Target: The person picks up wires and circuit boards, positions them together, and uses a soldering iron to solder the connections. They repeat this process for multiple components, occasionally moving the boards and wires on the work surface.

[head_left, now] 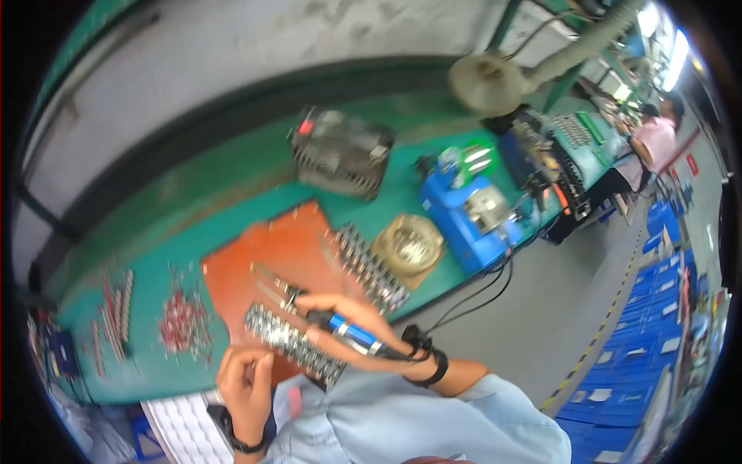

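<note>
My right hand (348,321) is wrapped round a soldering iron with a blue handle (354,332). Two thin prongs at the iron's front end reach left over an orange mat. Just below the iron lies a strip of small shiny metal parts (290,340), slanting down to the right. At its left end is my left hand (247,379), with thumb and fingers pinched together; whatever is between them is too small to make out. Loose red and silver pieces (184,325) lie in a pile left of my left hand.
The orange mat (270,240) covers part of the green bench. Beyond the iron are a second metal-part strip (371,267), a round tin (410,243), a blue machine (471,220) and a dark vented box (344,151). A funnel-shaped hose (491,81) hangs above. Another person (657,139) sits far right.
</note>
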### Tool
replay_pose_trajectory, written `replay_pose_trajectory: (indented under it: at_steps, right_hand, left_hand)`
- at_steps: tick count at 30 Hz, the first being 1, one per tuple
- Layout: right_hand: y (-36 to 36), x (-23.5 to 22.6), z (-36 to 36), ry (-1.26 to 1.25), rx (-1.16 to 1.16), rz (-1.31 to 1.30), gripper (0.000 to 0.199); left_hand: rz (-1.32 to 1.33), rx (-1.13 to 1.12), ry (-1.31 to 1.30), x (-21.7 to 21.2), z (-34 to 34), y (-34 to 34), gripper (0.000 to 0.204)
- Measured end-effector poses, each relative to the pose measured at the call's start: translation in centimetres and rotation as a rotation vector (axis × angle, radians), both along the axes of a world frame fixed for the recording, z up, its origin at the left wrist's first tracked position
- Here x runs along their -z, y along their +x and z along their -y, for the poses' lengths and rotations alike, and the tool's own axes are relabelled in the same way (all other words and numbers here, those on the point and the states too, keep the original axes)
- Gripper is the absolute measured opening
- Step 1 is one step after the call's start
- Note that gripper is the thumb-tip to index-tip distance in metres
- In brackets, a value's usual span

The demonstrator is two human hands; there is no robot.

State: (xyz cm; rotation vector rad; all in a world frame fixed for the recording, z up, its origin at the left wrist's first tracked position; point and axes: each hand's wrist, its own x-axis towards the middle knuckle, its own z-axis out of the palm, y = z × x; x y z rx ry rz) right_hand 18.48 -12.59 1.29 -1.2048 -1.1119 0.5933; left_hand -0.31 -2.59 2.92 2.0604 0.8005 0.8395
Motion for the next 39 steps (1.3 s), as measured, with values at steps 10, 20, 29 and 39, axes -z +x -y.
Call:
replay_pose_trajectory:
  at_steps: [10,20,29,39]
  right_hand:
    - [2.3,0.4,2.5,0.015,-0.131,-0.086,0.040]
    - [5.1,-0.1,2.2,0.088,-0.190,-0.175,0.042]
    - [5.4,0.2,2.1,0.129,-0.152,-0.211,0.041]
    - [3.9,0.0,1.6,0.084,-0.132,-0.183,0.041]
  left_hand:
    - [0.137,-0.208,-0.098,2.7,0.0,-4.3,0.009]
    - [0.024,-0.268,0.070,0.7,-0.9,-2.4,0.012]
    - [0.036,-0.239,0.029,1.3,-1.8,-2.4,0.011]
    - [0.137,-0.176,0.053,2.5,-2.1,-3.6,0.007]
